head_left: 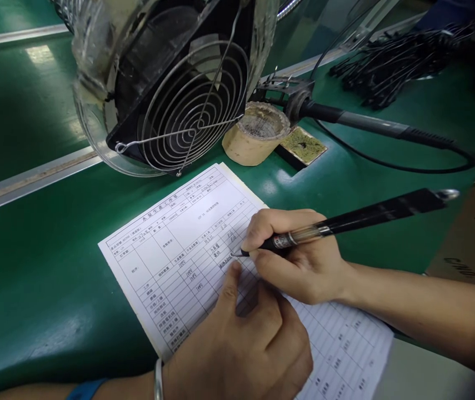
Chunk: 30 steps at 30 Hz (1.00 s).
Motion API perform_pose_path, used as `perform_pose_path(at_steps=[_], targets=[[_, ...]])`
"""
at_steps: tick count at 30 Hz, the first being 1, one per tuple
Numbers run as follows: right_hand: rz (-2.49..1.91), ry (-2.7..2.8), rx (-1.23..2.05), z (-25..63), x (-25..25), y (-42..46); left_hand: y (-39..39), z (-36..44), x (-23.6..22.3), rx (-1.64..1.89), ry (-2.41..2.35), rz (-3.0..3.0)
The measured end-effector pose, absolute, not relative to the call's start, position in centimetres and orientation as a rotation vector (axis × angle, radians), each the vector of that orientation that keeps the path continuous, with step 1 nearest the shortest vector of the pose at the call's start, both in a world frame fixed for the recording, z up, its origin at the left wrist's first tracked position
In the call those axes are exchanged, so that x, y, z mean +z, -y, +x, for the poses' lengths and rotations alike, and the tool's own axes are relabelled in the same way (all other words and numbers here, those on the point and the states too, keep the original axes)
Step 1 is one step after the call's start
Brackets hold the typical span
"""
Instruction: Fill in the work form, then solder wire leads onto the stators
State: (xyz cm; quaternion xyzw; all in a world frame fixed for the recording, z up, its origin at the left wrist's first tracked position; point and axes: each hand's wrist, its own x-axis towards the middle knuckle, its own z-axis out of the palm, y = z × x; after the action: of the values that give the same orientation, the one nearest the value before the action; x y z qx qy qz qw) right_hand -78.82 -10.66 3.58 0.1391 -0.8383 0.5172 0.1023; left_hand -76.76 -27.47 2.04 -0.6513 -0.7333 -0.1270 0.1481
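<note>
My right hand (299, 261) is closed around a black pen (362, 219), its tip on a printed form (195, 216) with handwritten entries in its table. My left hand (245, 344) lies on the lower part of the sheet. One of its digits is stretched out just below the pen tip, while the others are bent, and nothing shows in its grip. A silver bracelet and a blue band circle the left wrist. Both hands cover parts of the form.
A fan with a wire guard (195, 122) stands behind the form. To its right are a round tan container (256, 133), a sponge tray (304, 145) and a soldering iron (370, 125) in a holder. Black cables (395, 61) lie at the back right, a cardboard box (466, 239) at right.
</note>
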Motion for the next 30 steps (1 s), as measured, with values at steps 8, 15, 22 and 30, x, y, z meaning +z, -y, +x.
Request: perform_pose_path(at_steps=[8,15,22,30], targets=[[0.423,2.485,1.54,-78.83,3.63,10.57,27.53,-76.74,2.05,-0.344,2.112,-1.868],[0.424,2.497,1.513,-78.79,3.68,10.49,27.61,-76.75,2.06,-0.348,2.11,-1.872],[0.392,2.473,1.545,-78.82,3.66,10.33,27.51,-76.8,2.04,-0.334,2.113,-1.88],[0.417,2.462,1.552,-78.94,3.59,10.42,27.67,-76.72,1.9,-0.335,2.115,-1.879]])
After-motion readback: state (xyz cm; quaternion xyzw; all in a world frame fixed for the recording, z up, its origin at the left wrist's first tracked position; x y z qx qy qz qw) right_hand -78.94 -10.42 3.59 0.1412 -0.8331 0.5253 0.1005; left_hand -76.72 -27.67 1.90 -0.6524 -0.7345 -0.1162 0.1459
